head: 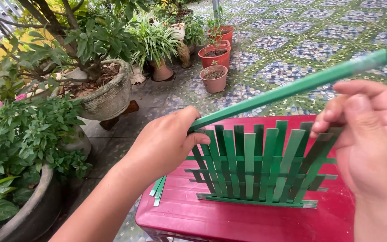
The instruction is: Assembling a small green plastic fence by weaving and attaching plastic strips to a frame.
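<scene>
Tiled yard floor (292,27), patterned, fills the far right. Big stone planter (108,96) far left with a tree; dark pot (32,210) with a leafy bush near left; small red pots (214,56) far centre. Red table (229,215) near centre carries the woven mat (258,168): flat green strips, upright ones fanned and crossed by a few horizontal rows, standing at the table's middle. Loose strips (158,190) lie at the table's left edge. One long strip (292,87) runs from mat's upper left corner up to the far right. Left hand (164,143) closed over the strip's lower end at the mat's corner. Right hand (372,134) at mat's upper right, fingers curled; whether they pinch the strip or a mat end, cannot tell. Judgement: strips look light, thin, springy, slick; likely kink if bent sharply, best held flat near the weave. Upright ends crowd the path
</scene>
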